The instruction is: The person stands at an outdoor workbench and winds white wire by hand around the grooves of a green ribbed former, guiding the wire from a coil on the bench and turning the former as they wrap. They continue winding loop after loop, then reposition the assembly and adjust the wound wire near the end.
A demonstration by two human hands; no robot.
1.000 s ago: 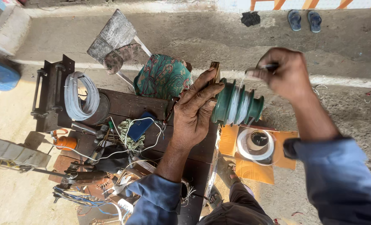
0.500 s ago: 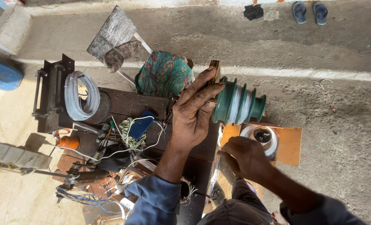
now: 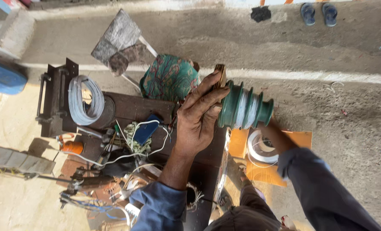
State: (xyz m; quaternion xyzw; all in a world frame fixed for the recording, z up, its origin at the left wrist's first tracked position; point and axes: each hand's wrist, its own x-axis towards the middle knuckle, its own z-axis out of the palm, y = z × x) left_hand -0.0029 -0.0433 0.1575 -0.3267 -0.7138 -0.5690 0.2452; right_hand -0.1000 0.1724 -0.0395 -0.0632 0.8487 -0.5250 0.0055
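Note:
My left hand (image 3: 199,115) lies across the end of a green stepped winding former (image 3: 246,109) and grips it, fingers stretched over its wooden end plate (image 3: 219,77). White wire fills the former's grooves. My right forearm (image 3: 284,145), in a blue sleeve, reaches up beneath the former. The right hand itself is hidden behind the former. Just below the former, a ring of white wire (image 3: 259,147) rests on an orange board (image 3: 299,139).
A dark wooden bench (image 3: 130,107) carries a drum of grey-white wire (image 3: 85,100), a black metal frame (image 3: 55,98), tangled leads (image 3: 134,141) and an orange cylinder (image 3: 72,147). A green patterned cushion (image 3: 169,79), a stone-topped stool (image 3: 117,38) and sandals (image 3: 316,13) lie beyond.
My right hand dropped from the upper right, where it held a thin tool, down to the orange board, then slid up behind the former. My left hand stayed on the former.

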